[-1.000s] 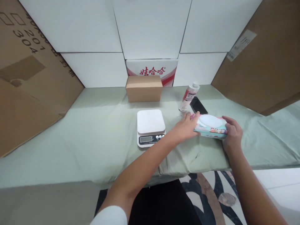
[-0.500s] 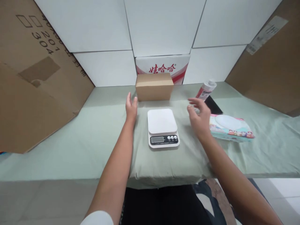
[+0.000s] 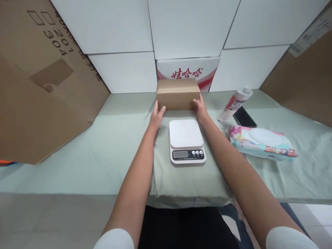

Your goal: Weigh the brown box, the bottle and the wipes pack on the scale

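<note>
A small brown cardboard box (image 3: 178, 98) stands on the cloth-covered table at the back. My left hand (image 3: 156, 116) grips its front left corner, thumb across the front face and fingers along the side. At the front right corner, my right hand (image 3: 201, 110) holds the box the same way. Between my forearms lies a white kitchen scale (image 3: 186, 133) with a bare platform. Its small display looks blank and faces me.
To the right are a tilted-looking white and red bottle (image 3: 234, 103), a flat black item (image 3: 245, 117) and a wet wipes pack (image 3: 261, 141). A white printed carton (image 3: 207, 74) stands behind the box. Large cardboard sheets flank the left (image 3: 52, 100) and right (image 3: 301, 83).
Both hands have reached forward and taken hold of the cardboard box's two sides; the right hand came in from beside the bottle. The view has shifted slightly.
</note>
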Action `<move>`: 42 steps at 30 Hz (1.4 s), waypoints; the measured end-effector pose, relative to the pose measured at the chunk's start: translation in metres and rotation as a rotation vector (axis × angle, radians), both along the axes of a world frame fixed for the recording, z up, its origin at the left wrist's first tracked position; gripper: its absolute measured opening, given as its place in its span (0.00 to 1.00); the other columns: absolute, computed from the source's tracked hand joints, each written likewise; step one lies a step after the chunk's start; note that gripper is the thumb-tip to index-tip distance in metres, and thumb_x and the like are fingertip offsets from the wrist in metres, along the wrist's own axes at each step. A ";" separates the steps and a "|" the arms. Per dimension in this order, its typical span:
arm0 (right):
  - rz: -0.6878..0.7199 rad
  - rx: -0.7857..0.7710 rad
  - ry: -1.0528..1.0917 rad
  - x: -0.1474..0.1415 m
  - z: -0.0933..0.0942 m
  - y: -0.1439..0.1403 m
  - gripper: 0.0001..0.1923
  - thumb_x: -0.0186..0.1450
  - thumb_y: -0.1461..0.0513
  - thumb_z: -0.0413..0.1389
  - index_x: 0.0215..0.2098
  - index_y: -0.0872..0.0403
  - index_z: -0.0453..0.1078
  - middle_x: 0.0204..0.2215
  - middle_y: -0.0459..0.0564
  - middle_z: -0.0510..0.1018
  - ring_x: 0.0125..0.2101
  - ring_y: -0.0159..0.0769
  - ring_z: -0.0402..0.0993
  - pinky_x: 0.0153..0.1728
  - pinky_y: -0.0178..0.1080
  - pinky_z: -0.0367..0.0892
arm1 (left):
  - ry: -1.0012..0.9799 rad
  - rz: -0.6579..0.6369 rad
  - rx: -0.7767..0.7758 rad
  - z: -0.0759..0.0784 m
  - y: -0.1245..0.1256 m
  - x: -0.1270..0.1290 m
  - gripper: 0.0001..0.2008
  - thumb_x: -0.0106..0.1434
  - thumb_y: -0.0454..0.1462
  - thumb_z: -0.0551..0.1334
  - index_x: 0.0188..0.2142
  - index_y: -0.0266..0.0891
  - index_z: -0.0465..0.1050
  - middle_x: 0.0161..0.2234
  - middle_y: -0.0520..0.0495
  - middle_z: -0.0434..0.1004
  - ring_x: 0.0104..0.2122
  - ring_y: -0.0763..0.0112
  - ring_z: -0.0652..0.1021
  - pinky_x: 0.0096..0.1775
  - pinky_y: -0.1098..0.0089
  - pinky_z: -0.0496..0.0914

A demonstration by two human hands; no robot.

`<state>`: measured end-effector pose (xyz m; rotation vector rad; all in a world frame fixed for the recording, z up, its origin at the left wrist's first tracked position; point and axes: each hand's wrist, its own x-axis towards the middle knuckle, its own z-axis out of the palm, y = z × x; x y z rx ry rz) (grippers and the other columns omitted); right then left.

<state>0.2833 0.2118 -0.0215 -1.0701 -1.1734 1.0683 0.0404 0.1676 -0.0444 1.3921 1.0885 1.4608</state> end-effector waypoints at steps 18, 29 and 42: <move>-0.107 0.414 -0.315 0.063 0.007 -0.196 0.38 0.68 0.44 0.59 0.71 0.38 0.53 0.67 0.54 0.65 0.61 0.48 0.72 0.58 0.54 0.77 | 0.199 0.123 0.087 0.054 -0.208 0.022 0.37 0.70 0.52 0.65 0.75 0.61 0.57 0.77 0.56 0.57 0.77 0.55 0.59 0.77 0.55 0.56; -0.088 0.423 -0.315 0.062 -0.010 -0.200 0.33 0.69 0.50 0.60 0.69 0.39 0.57 0.65 0.54 0.68 0.60 0.47 0.72 0.57 0.53 0.75 | 0.181 0.168 -0.017 0.020 -0.236 0.026 0.38 0.70 0.53 0.64 0.75 0.63 0.55 0.77 0.57 0.56 0.76 0.53 0.59 0.77 0.51 0.56; -0.144 0.429 -0.449 0.065 -0.001 -0.201 0.39 0.68 0.49 0.58 0.75 0.38 0.53 0.64 0.54 0.72 0.56 0.48 0.74 0.47 0.50 0.75 | 0.149 0.179 0.000 0.026 -0.229 0.026 0.40 0.71 0.49 0.65 0.77 0.61 0.50 0.78 0.57 0.51 0.77 0.58 0.56 0.77 0.55 0.57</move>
